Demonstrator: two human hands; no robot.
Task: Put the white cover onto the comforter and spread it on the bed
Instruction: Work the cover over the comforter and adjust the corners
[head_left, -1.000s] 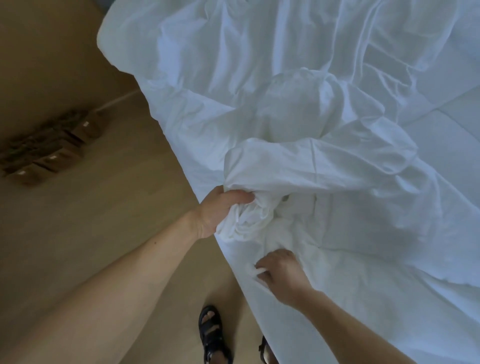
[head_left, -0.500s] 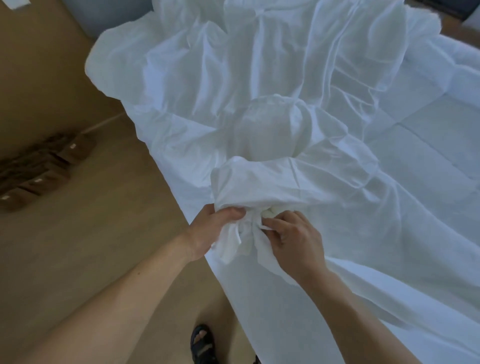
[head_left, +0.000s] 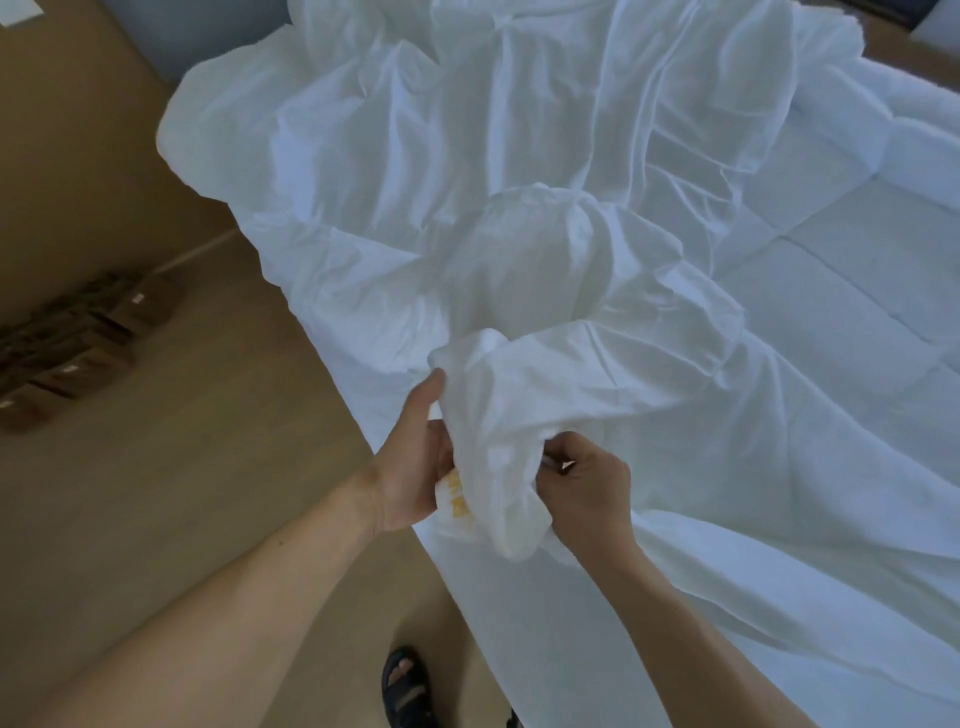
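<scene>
Between left grip, right grip, white cover bunched

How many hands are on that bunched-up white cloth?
2. The left hand grips the bunched white cover at its left edge; the right hand pinches it from the right. No others show.

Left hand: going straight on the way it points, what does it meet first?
The left hand points up and right into the bunched white cover that it grips, so that wad comes first. Behind it lies more rumpled cover, though depth is unclear.
</scene>
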